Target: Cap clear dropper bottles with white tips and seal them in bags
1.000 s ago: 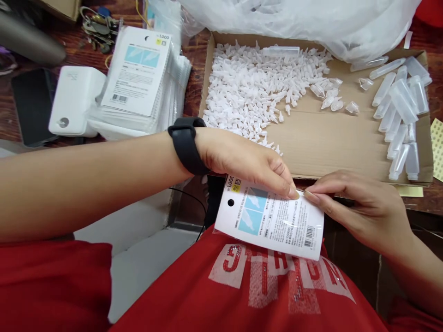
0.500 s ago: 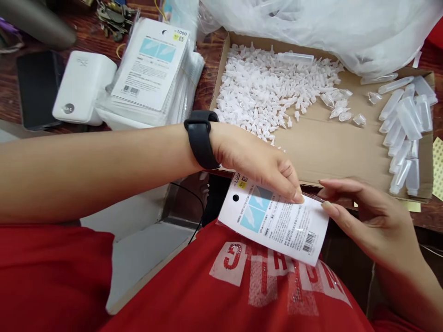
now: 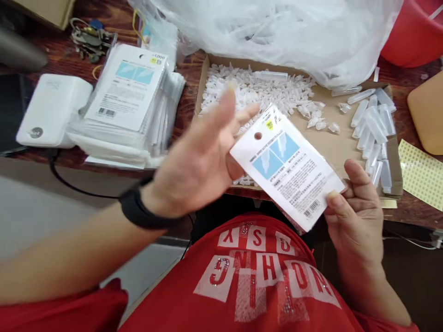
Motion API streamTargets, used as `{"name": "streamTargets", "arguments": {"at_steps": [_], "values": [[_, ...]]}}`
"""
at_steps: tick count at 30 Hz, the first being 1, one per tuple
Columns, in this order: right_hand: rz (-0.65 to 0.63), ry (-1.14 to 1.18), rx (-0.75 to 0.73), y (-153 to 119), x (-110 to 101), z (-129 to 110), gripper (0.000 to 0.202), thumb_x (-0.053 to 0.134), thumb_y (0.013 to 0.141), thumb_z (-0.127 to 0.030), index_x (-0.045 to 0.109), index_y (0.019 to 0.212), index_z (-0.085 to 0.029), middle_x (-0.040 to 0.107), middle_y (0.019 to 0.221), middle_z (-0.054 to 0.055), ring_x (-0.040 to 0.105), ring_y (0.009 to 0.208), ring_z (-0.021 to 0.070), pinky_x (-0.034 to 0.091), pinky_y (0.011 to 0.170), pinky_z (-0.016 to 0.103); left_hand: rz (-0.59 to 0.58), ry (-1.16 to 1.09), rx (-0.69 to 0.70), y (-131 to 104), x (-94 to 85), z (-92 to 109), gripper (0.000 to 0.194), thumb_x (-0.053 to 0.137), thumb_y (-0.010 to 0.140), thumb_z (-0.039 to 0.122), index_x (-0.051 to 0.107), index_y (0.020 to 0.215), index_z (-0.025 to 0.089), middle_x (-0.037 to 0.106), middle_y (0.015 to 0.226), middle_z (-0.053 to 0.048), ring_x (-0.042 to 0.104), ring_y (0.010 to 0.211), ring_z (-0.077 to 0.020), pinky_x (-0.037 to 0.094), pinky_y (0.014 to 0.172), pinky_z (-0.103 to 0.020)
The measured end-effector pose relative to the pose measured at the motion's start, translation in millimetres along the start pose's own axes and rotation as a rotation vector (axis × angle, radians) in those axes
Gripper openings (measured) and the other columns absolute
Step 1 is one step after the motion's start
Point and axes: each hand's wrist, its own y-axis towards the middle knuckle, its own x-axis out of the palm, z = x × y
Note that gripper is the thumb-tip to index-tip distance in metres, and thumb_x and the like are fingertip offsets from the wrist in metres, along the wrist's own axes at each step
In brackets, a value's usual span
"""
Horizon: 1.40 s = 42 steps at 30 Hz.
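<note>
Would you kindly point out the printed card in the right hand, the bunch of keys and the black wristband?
Printed card (image 3: 288, 169): head view, middle of its printed face.
Bunch of keys (image 3: 90, 40): head view, middle of the bunch.
Black wristband (image 3: 137, 210): head view, on the strap.

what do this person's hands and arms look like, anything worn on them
Both the left hand and the right hand are bare, without gloves. A plain black wristband circles the left wrist; the right wrist has none. Red fabric shows at the left sleeve and the right sleeve, leaving both forearms uncovered.
</note>
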Motion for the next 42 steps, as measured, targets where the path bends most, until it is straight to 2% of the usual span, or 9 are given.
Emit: {"name": "streamTargets", "arguments": {"at_steps": [3,6,8,11,13,21,31,36,42], "values": [[0.101,0.085,-0.032,-1.8,12.1,6.7,0.049,0.089,0.085,-0.028,0.076,0.13,-0.043,0.069,0.08,-0.006,0.069,0.07,0.0082,0.062,0.071,0.016,0.234,-0.237,0.12,-10.9,15.4,-35.2,0.079,0.075,0.093,0.056,0.042,0.162,0.036,0.073,0.141,-0.001,0.066,0.136,-0.0306,0.057,0.109,-0.038],[0.144,0.131,-0.034,-8.1,23.2,11.4,0.051,0.088,0.085,-0.023,0.076,0.13,-0.043,0.066,0.079,-0.007,0.067,0.068,0.0062,0.062,0.072,0.014,0.319,-0.346,0.221,-11.8,27.9,-54.2,0.067,0.07,0.095,0.061,0.049,0.155,0.037,0.068,0.151,0.0,0.061,0.143,-0.0301,0.059,0.107,-0.038],[0.105,0.117,-0.005,-13.8,28.0,14.4,0.053,0.087,0.086,-0.021,0.074,0.132,-0.043,0.07,0.084,-0.007,0.07,0.071,0.0061,0.062,0.072,0.014,0.274,-0.377,0.206,-8.8,32.7,-57.7,0.062,0.07,0.097,0.059,0.051,0.15,0.034,0.067,0.152,-0.003,0.062,0.142,-0.0308,0.062,0.103,-0.038],[0.015,0.035,0.039,-21.8,29.8,16.8,0.058,0.084,0.089,-0.019,0.07,0.139,-0.045,0.075,0.09,-0.006,0.074,0.073,0.0078,0.063,0.071,0.015,0.195,-0.371,0.163,-4.5,33.7,-57.3,0.056,0.084,0.09,0.037,0.055,0.137,0.027,0.074,0.141,-0.004,0.068,0.135,-0.0292,0.062,0.103,-0.035],[-0.036,-0.02,0.047,-25.6,27.6,16.0,0.061,0.083,0.09,-0.018,0.068,0.142,-0.045,0.076,0.087,-0.006,0.075,0.073,0.0093,0.065,0.072,0.017,0.207,-0.351,0.16,-4.1,30.7,-56.3,0.053,0.088,0.086,0.026,0.056,0.129,0.025,0.076,0.137,-0.004,0.07,0.133,-0.0283,0.061,0.105,-0.035],[-0.148,-0.278,0.03,-28.4,11.4,6.9,0.05,0.07,0.101,-0.03,0.066,0.15,-0.035,0.082,0.102,0.005,0.081,0.082,0.0201,0.069,0.067,0.03,0.142,-0.369,0.035,-7.5,15.3,-55.2,0.036,0.084,0.088,0.02,0.067,0.119,0.019,0.078,0.132,-0.008,0.071,0.13,-0.0338,0.061,0.104,-0.041],[-0.011,-0.495,-0.017,-29.7,19.8,2.1,0.031,0.08,0.095,-0.029,0.081,0.126,-0.033,0.085,0.117,0.003,0.083,0.098,0.0244,0.073,0.089,0.043,0.206,-0.366,0.023,-6.4,10.4,-60.0,0.045,0.086,0.089,0.028,0.063,0.127,0.021,0.076,0.134,-0.009,0.07,0.13,-0.0343,0.061,0.105,-0.046],[-0.005,-0.466,-0.073,-24.8,17.1,6.2,0.015,0.083,0.093,-0.026,0.084,0.107,-0.03,0.085,0.103,0.002,0.082,0.091,0.0218,0.072,0.083,0.037,0.177,-0.357,0.036,-6.5,7.1,-64.1,0.044,0.088,0.088,0.026,0.063,0.124,0.023,0.077,0.13,-0.006,0.071,0.126,-0.0307,0.061,0.104,-0.043],[-0.074,-0.37,0.08,-13.7,16.9,2.6,0.009,0.086,0.09,-0.029,0.079,0.095,-0.027,0.082,0.098,0.002,0.079,0.09,0.0189,0.067,0.075,0.029,0.15,-0.356,0.052,-6.9,8.5,-66.6,0.046,0.089,0.087,0.024,0.062,0.125,0.025,0.077,0.12,-0.002,0.073,0.118,-0.0248,0.061,0.1,-0.037]]}}
